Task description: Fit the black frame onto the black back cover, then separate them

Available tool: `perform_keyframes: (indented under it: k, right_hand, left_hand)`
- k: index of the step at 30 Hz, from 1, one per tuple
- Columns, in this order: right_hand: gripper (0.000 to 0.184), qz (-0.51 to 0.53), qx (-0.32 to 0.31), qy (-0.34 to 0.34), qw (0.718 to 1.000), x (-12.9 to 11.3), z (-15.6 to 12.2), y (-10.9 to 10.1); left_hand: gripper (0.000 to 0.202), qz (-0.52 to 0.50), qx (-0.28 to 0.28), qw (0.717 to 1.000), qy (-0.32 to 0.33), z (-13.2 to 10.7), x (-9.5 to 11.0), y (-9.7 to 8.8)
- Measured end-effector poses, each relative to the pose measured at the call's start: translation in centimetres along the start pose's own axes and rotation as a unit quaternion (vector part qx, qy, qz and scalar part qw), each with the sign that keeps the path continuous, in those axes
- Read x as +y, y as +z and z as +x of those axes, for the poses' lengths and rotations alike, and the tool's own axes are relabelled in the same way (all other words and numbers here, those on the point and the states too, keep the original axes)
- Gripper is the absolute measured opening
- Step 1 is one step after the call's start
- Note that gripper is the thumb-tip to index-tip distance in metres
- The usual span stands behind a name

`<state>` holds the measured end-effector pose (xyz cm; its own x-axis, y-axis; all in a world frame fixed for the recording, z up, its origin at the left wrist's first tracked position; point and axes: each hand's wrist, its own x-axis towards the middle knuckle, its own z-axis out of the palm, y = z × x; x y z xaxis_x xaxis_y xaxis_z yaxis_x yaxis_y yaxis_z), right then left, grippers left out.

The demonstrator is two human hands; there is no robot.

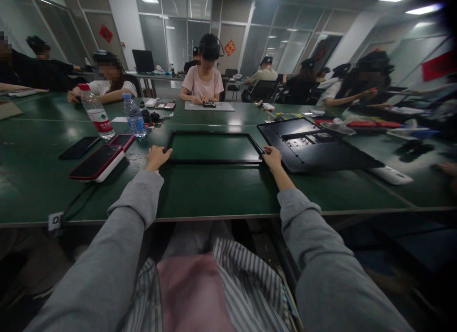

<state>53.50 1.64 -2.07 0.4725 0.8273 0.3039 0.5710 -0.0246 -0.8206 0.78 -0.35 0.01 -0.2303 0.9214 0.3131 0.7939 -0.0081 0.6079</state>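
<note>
A thin black rectangular bezel frame lies level at the green table, and the tabletop shows through its opening. My left hand is closed on its left side, thumb pointing inward along the edge. On the opposite side, my right hand grips the right edge between thumb and fingers. Just beyond my right hand rests a large black plastic back panel with a recessed area, its near left edge close to my fingers.
Left on the green table are a red-capped bottle, a blue-capped bottle, a dark phone and a red-edged device. A white bar-shaped object pokes out by the panel. A person works opposite.
</note>
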Motion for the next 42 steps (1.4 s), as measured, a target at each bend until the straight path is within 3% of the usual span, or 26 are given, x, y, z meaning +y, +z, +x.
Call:
perform_keyframes:
  k: [4, 9, 14, 18, 25, 35, 38, 42]
  right_hand:
    - [0.047, -0.023, 0.003, -0.006, 1.0, 0.0, -0.1, -0.1]
    - [0.051, -0.029, -0.022, -0.021, 0.999, 0.7, 0.6, 0.2]
    - [0.057, 0.026, -0.024, -0.012, 0.999, 1.3, 1.2, 0.3]
    - [0.056, 0.059, -0.029, -0.011, 0.998, 1.0, 1.0, 0.3]
    - [0.046, 0.16, -0.054, 0.013, 0.985, -0.5, 0.0, 0.7]
    - [0.03, 0.312, -0.004, 0.103, 0.945, -3.1, 0.0, -0.2]
    - [0.022, 0.282, 0.046, 0.082, 0.955, -3.1, 0.7, -1.0]
    - [0.025, 0.094, 0.145, -0.04, 0.984, -2.4, 1.1, -2.8]
  left_hand:
    - [0.065, 0.06, -0.063, 0.996, -0.007, -0.5, 1.3, 0.0]
    - [0.098, 0.093, -0.212, 0.97, 0.075, -0.8, 1.9, -0.8]
    - [0.104, 0.107, -0.241, 0.956, 0.127, -0.5, 1.2, -1.2]
    - [0.092, 0.102, -0.227, 0.959, 0.138, -0.2, 0.7, -0.8]
    - [0.042, -0.019, -0.194, 0.969, 0.155, 0.8, -0.1, 0.1]
    - [0.037, -0.096, -0.125, 0.982, 0.102, 0.5, 0.6, 0.0]
    - [0.034, -0.132, -0.102, 0.982, 0.087, 0.4, 0.9, -0.4]
    - [0.032, -0.198, -0.082, 0.976, 0.046, -0.2, 2.0, -1.1]
